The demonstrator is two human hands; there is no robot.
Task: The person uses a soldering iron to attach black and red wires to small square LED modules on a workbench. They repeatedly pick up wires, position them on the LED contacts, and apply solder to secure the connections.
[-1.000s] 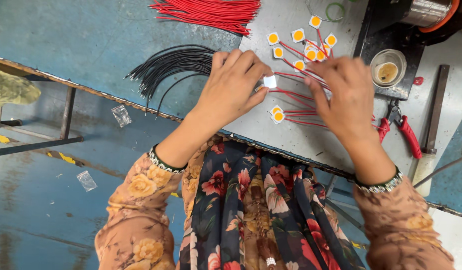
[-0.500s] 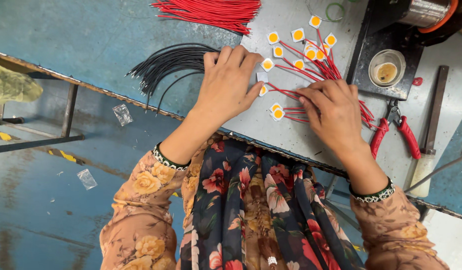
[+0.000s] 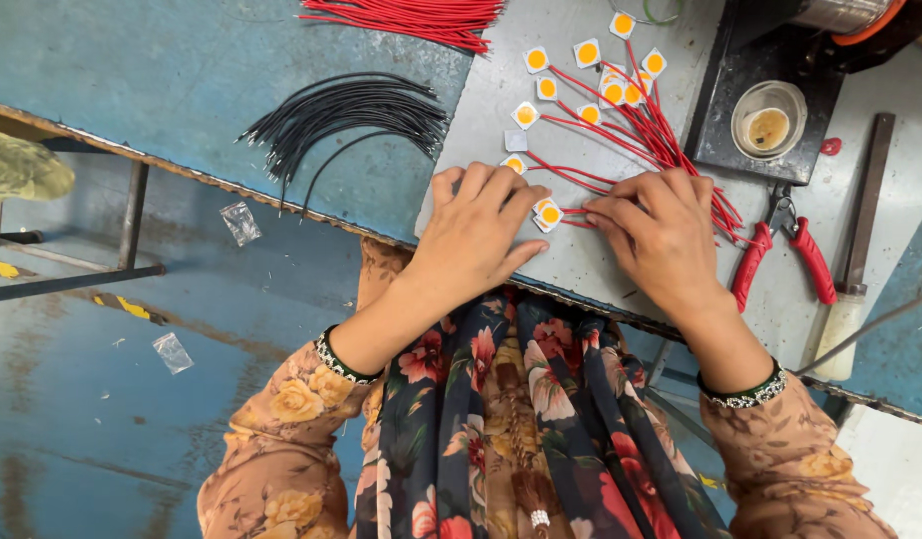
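Several small white square chips with orange centres (image 3: 587, 52), each on a red wire (image 3: 641, 125), lie spread over a grey metal plate (image 3: 501, 90). My left hand (image 3: 478, 228) rests flat on the plate's near edge, its fingertips touching one chip (image 3: 549, 214). My right hand (image 3: 663, 238) is just right of that chip, with its fingertips pinched on the chip's red wire. The rest of the wire runs under my right hand.
A bundle of black wires (image 3: 351, 108) lies on the blue table left of the plate, and a bundle of red wires (image 3: 411, 14) at the top. Right of my hand are red-handled pliers (image 3: 785, 250), a small cup of brownish paste (image 3: 768, 124) and a long tool (image 3: 860, 230).
Both hands have drawn back from the spread of chips toward the plate's near edge and come closer together around one chip.
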